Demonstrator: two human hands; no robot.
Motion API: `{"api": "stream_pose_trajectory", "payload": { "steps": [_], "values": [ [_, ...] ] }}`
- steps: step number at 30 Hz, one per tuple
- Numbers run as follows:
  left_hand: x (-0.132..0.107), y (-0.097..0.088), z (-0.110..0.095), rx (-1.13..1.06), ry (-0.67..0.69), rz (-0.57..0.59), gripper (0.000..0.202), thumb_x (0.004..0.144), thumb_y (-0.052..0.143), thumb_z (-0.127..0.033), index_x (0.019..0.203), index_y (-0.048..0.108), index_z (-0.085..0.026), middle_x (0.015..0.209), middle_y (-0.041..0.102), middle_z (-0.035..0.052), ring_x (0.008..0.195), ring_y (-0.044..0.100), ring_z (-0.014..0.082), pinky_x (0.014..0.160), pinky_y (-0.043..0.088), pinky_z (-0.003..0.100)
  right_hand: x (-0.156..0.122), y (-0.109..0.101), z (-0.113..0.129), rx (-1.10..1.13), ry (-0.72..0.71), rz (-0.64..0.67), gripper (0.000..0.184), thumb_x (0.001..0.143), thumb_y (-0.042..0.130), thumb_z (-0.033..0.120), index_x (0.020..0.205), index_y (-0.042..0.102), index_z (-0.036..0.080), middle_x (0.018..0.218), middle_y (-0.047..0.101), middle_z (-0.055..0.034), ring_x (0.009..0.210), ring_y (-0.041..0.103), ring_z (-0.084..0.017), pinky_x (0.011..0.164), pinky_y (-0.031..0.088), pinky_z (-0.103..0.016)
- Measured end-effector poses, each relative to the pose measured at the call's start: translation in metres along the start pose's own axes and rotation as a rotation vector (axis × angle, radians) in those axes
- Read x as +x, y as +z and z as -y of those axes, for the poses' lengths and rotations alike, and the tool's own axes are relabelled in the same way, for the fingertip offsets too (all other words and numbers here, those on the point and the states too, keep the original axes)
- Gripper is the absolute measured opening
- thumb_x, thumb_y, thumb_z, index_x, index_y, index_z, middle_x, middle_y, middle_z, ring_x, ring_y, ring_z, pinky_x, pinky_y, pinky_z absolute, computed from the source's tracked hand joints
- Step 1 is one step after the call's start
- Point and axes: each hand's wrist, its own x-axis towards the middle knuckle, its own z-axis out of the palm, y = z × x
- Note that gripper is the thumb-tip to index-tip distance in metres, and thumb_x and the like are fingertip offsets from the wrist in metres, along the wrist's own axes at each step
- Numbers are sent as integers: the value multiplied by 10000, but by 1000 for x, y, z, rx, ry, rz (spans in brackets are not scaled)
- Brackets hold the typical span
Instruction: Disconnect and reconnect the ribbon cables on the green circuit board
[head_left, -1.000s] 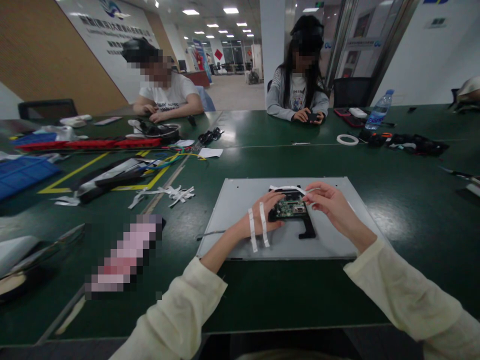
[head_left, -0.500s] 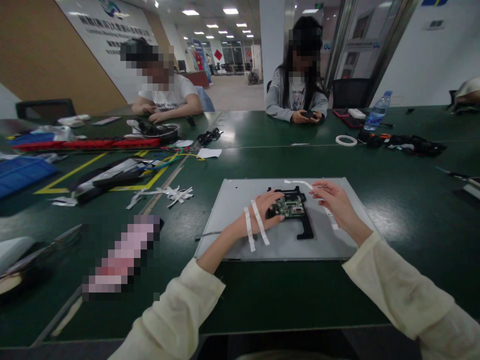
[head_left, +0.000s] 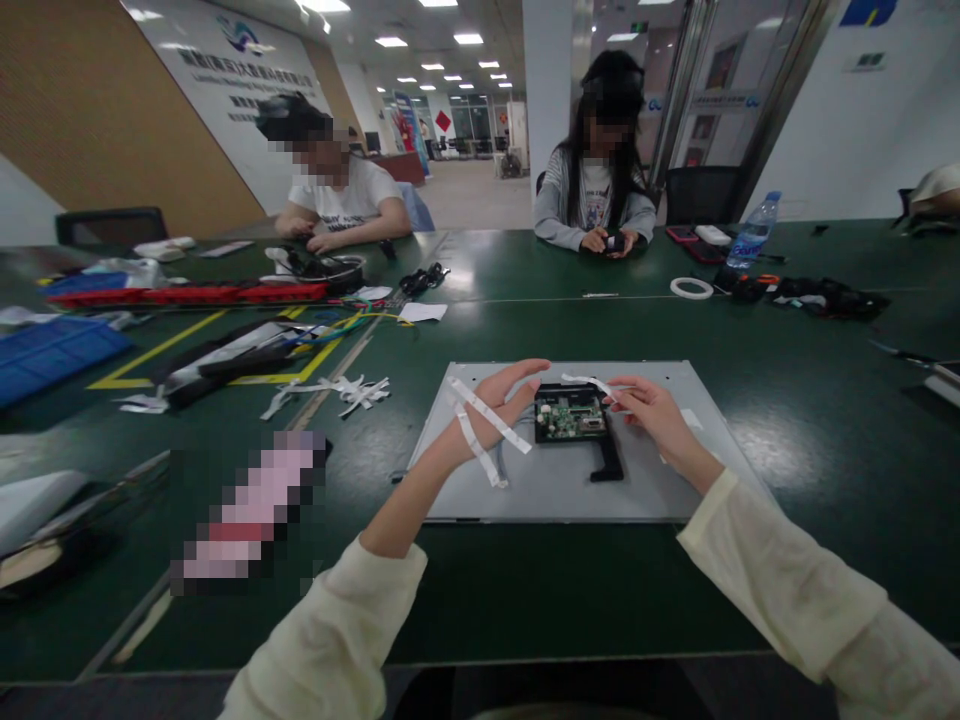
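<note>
A grey metal panel (head_left: 660,480) lies flat on the green table in front of me. On it sits a small green circuit board (head_left: 570,417) in a black plastic bracket (head_left: 606,462). My left hand (head_left: 496,405) hovers just left of the board, fingers stretched out, with two white tape strips (head_left: 480,430) stuck across its back. My right hand (head_left: 651,418) is at the board's right edge and pinches one end of a white tape strip (head_left: 589,381) that arcs over the board's top.
Loose white tape strips (head_left: 341,390) lie left of the panel, beyond them black parts and coloured wires (head_left: 240,350). A tape roll (head_left: 691,288) and a water bottle (head_left: 754,232) stand at the far right. Two people sit across the table.
My left hand has lifted off the circuit board and opened beside it. My right hand has brought the tape strip down closer to the board's top edge.
</note>
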Motion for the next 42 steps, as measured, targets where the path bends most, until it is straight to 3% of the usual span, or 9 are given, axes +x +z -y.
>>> {"api": "stream_pose_trajectory", "payload": {
  "steps": [5,9,13,20,26,32,42],
  "values": [
    [25,24,10,24,4,31,427,946,333,-419,1185,585,-171,1205,631,63,1108,583,214,979,444,353,2,0,-2,3,0,-17,440,730,627,411,1107,574,191,886,702,-59,777,652,-167,552,436,-223],
    [49,51,40,114,22,76,436,945,324,-399,1197,579,-151,1180,646,76,1080,605,212,953,465,346,1,1,-1,-2,6,-28,421,735,617,374,1105,550,185,847,700,-55,751,657,-166,533,441,-218],
    [57,66,65,240,56,117,433,953,291,-378,1190,583,-163,1153,662,76,1070,613,215,956,462,361,0,1,2,-20,33,-53,390,740,600,344,1093,554,183,821,701,-58,731,667,-169,515,451,-220],
    [54,72,75,264,95,134,422,956,291,-359,1186,597,-180,1122,677,63,1017,634,203,949,468,364,3,0,-3,-136,21,-70,360,747,564,328,1076,553,182,755,695,-41,656,652,-160,472,445,-218],
    [54,74,79,306,88,99,393,946,335,-352,1181,619,-213,1057,705,46,990,645,211,914,488,361,4,1,-7,-402,-90,-106,329,778,513,304,1087,519,188,654,645,12,533,581,-133,496,414,-234],
    [55,76,83,281,116,120,401,957,325,-378,1176,619,-216,1149,674,49,1019,644,214,983,435,389,4,4,-8,-696,-215,-85,301,809,462,226,1104,491,177,647,613,7,621,586,-170,620,395,-270],
    [56,78,86,291,134,159,407,971,296,-356,1213,591,-214,1204,646,41,1115,600,198,1000,421,379,2,14,-3,-1124,-145,-63,352,888,458,252,1231,418,184,768,654,-50,735,628,-196,579,333,-245]
  ]
}}
